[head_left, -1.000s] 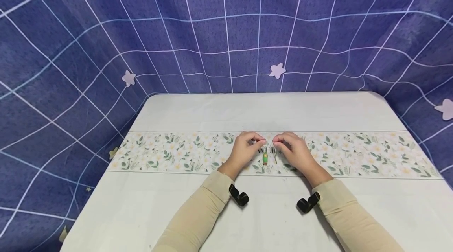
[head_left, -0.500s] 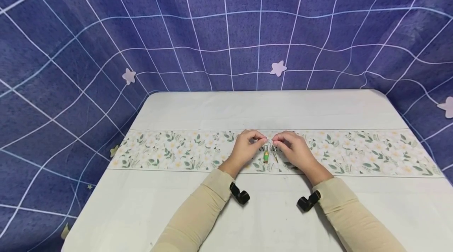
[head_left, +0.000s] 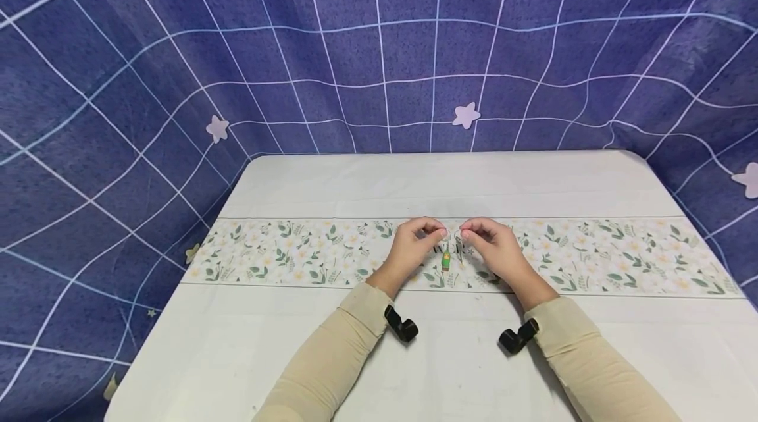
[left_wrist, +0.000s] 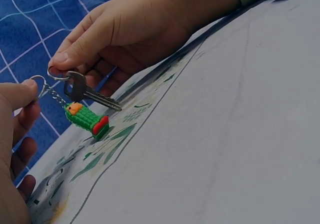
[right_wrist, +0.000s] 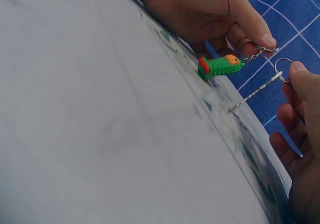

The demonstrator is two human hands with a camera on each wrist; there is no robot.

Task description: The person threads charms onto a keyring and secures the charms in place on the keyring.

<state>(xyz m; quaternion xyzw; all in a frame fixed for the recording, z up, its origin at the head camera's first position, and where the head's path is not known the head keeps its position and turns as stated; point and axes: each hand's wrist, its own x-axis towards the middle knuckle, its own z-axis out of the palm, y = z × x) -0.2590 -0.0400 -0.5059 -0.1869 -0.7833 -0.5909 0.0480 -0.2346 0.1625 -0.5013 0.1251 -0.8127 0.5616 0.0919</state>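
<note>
My left hand (head_left: 414, 241) pinches a small metal split ring (left_wrist: 39, 79) between thumb and index finger. From it, on a short chain, hangs a green figure keychain (left_wrist: 86, 118) with an orange top and a red base. My right hand (head_left: 493, 244) pinches another thin split ring (right_wrist: 283, 63) in the same way. A metal key (left_wrist: 92, 91) dangles from that ring, its toothed blade pointing downward; the right wrist view shows it edge-on. The two rings are close together, and the hands face each other above the table's flowered band. The fingertips partly hide both rings.
The white table (head_left: 237, 343) carries a printed floral strip (head_left: 308, 254) across its middle. Behind and to the sides hangs a blue curtain (head_left: 355, 53) with a light grid and stars. Black wrist cameras (head_left: 401, 326) sit at both cuffs.
The fingertips have drawn slightly apart, the right hand shifting a little to the right. The keychain figure still hangs from the left hand, and the key is now less distinct in the head view.
</note>
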